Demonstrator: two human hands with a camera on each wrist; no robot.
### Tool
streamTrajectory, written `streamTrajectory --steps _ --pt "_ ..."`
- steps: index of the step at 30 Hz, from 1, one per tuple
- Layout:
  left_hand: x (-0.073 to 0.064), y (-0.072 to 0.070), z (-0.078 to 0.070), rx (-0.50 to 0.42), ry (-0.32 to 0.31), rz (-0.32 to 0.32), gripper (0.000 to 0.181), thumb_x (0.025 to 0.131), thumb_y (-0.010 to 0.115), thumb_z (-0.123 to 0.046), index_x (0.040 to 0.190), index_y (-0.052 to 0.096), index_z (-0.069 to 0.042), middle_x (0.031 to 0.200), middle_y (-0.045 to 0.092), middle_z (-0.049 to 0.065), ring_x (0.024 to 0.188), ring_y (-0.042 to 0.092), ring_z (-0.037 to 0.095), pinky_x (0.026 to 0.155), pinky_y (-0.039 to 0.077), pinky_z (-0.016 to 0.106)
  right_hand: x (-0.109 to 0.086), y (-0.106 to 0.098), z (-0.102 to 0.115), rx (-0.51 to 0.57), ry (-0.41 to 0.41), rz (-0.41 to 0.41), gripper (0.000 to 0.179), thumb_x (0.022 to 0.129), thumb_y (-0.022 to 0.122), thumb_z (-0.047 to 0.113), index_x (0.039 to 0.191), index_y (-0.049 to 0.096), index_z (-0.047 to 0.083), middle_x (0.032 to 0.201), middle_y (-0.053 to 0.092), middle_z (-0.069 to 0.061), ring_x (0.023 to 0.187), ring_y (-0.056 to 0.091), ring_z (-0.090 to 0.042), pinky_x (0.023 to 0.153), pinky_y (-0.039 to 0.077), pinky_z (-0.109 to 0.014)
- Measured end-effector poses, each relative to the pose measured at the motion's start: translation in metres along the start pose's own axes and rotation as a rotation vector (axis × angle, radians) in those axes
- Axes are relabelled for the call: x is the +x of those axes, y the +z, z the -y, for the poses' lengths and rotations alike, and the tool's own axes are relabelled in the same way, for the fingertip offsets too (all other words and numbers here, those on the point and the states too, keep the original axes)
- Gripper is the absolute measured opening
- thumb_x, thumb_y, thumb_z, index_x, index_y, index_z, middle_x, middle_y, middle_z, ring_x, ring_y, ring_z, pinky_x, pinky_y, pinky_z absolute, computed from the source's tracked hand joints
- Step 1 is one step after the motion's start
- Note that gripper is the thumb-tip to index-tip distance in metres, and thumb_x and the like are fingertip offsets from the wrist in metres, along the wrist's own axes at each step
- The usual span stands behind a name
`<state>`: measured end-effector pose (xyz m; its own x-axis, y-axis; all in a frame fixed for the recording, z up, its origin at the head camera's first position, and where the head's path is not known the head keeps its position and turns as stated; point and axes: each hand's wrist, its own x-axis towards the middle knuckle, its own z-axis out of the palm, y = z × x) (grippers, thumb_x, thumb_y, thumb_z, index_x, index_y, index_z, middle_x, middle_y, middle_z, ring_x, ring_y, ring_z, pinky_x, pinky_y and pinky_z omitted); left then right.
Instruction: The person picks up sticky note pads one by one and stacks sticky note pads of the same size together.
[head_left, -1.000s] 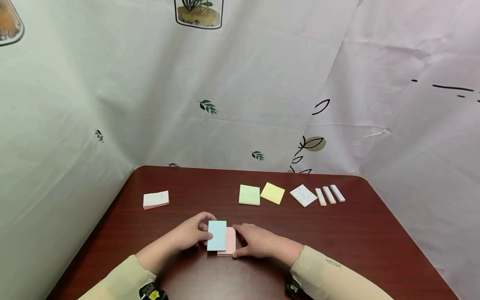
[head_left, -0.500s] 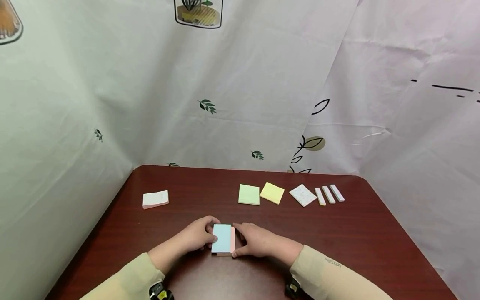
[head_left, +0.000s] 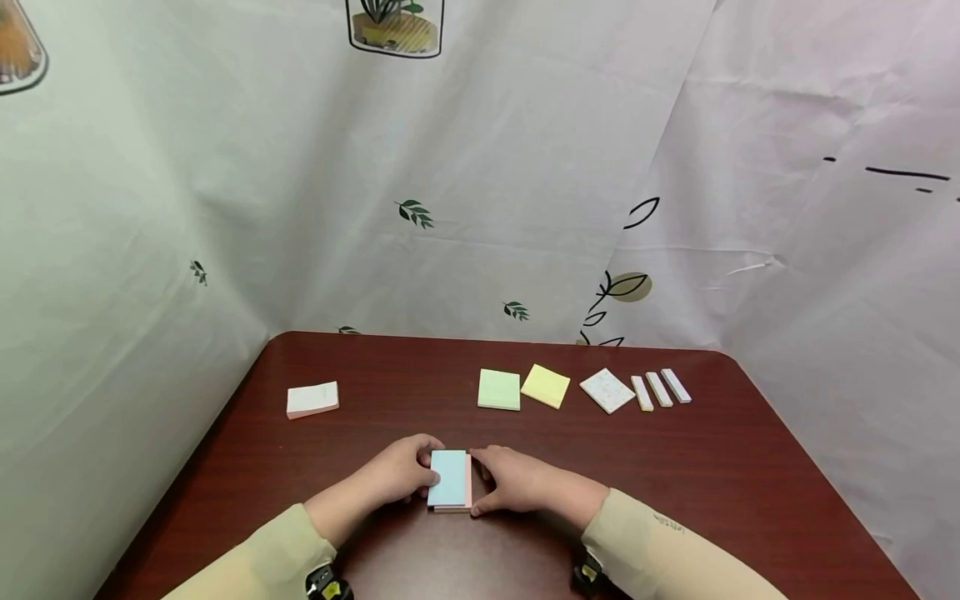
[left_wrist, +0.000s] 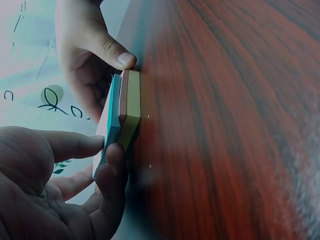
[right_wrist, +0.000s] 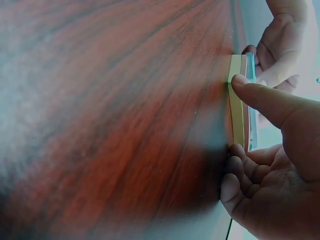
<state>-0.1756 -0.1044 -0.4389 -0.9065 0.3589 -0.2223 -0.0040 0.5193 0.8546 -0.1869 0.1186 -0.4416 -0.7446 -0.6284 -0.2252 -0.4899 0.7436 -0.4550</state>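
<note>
My left hand (head_left: 397, 471) pinches a light blue sticky note pad (head_left: 450, 479) by its left side, thumb on top. The blue pad lies over a pink sticky note pad (head_left: 468, 483), whose right strip shows. Under the pink one, the left wrist view shows a yellow sticky note pad (left_wrist: 133, 97). The blue pad is slightly tilted and shifted left of the pads below. My right hand (head_left: 517, 481) holds the pink and yellow pads from the right, thumb at the near corner and fingers at the far corner.
Along the back of the dark red table (head_left: 712, 467) lie a green pad (head_left: 498, 390), a yellow pad (head_left: 545, 386), a white patterned pad (head_left: 607, 391) and three narrow strips (head_left: 658, 389). A white-topped pad (head_left: 312, 400) lies at the left. Patterned cloth (head_left: 480, 167) hangs behind.
My left hand has moved right and lowered the blue pad onto the pink one, covering most of it. The right hand has stayed in place.
</note>
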Motion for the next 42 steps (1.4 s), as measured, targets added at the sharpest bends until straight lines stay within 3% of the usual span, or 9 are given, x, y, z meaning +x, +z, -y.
streamTrajectory --steps 10,23,29,37,42 --pt "0.0003 0.0024 -0.0013 0.004 -0.001 -0.001 0.042 0.084 0.068 0.001 0.125 0.059 0.004 0.088 0.053 0.007 0.054 0.057 0.018 0.045 0.039 0.028 0.0004 0.0007 0.0003 -0.018 -0.006 -0.015 0.073 0.081 0.082 0.038 0.136 0.051 0.002 0.087 0.048 0.006 0.08 0.046 -0.007 0.07 0.04 -0.024" --pt "0.0018 0.0047 -0.0005 0.043 0.037 0.012 0.048 0.084 0.067 0.0 0.13 0.058 0.008 0.073 0.057 0.005 0.047 0.049 0.013 0.044 0.039 0.026 0.0017 0.0034 -0.0001 -0.039 -0.006 -0.028 0.066 0.08 0.083 0.038 0.127 0.054 0.002 0.084 0.047 0.007 0.077 0.046 -0.007 0.069 0.041 -0.023" --pt "0.0035 0.0064 0.0 0.036 0.029 0.012 0.046 0.084 0.067 0.0 0.129 0.057 0.009 0.076 0.057 0.006 0.047 0.05 0.013 0.045 0.039 0.026 0.0014 0.0038 -0.0002 -0.042 -0.004 -0.026 0.065 0.08 0.083 0.038 0.126 0.054 0.002 0.084 0.047 0.007 0.077 0.046 -0.007 0.069 0.041 -0.024" --pt "0.0059 0.005 -0.0012 0.047 0.003 0.019 0.044 0.084 0.069 -0.002 0.126 0.059 0.007 0.085 0.056 0.006 0.049 0.053 0.015 0.045 0.041 0.028 -0.0003 0.0029 -0.0025 -0.011 -0.007 -0.017 0.093 0.08 0.081 0.045 0.148 0.039 -0.002 0.092 0.048 0.007 0.088 0.048 -0.007 0.079 0.042 -0.024" --pt "0.0071 0.0049 0.0002 0.053 -0.004 0.02 0.043 0.083 0.069 -0.002 0.125 0.06 0.006 0.087 0.055 0.006 0.052 0.056 0.016 0.046 0.042 0.028 -0.0011 0.0031 -0.0048 0.025 -0.027 -0.012 0.093 0.082 0.078 0.049 0.151 0.036 0.002 0.092 0.049 0.007 0.087 0.048 -0.006 0.079 0.041 -0.023"
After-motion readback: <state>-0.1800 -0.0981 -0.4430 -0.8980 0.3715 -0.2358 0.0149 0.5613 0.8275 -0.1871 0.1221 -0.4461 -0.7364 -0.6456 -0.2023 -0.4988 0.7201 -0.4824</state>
